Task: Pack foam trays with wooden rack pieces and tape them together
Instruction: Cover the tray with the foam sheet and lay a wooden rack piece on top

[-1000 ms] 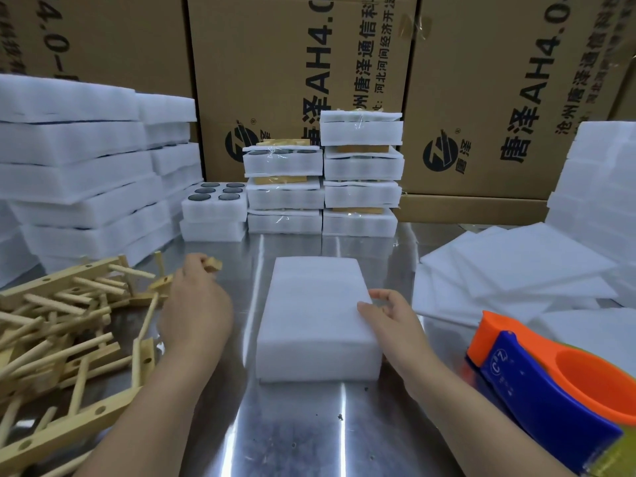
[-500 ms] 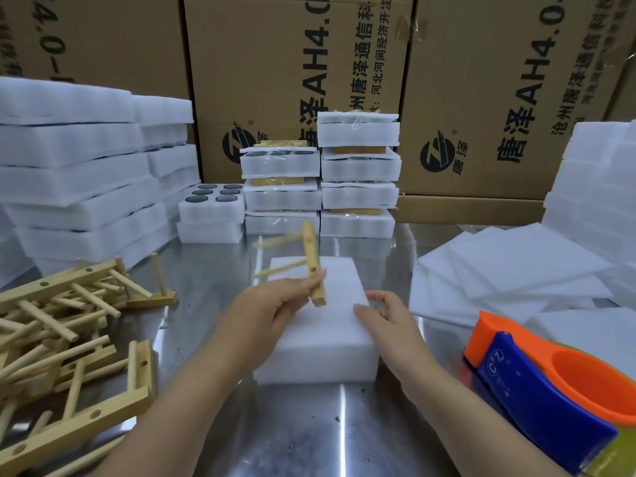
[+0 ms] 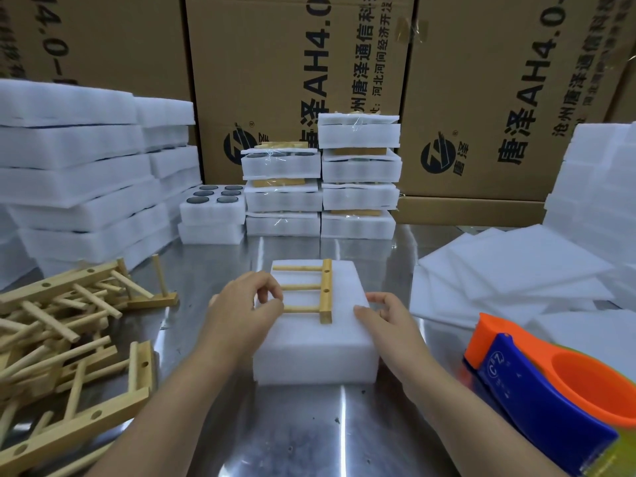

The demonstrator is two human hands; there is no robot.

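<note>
A white foam tray point(image 3: 315, 346) lies on the metal table in front of me. On its top lies a wooden rack piece point(image 3: 320, 290), a bar with three dowels pointing left. My left hand point(image 3: 244, 311) pinches the dowel ends at the tray's left side. Curled fingers of my right hand point(image 3: 382, 315) rest against the tray's right edge. A heap of loose wooden rack pieces point(image 3: 69, 325) lies to the left. An orange and blue tape dispenser point(image 3: 550, 387) sits at the near right.
Taped foam packs point(image 3: 323, 180) are stacked at the back centre, with a foam tray with dark round holes point(image 3: 213, 204) beside them. Foam tray stacks point(image 3: 75, 173) stand at left, thin foam sheets point(image 3: 509, 273) at right. Cardboard boxes point(image 3: 296, 63) wall the back.
My left hand took a rack piece from the heap, carried it right and laid it flat on the foam tray. My right hand stayed at the tray's right edge.
</note>
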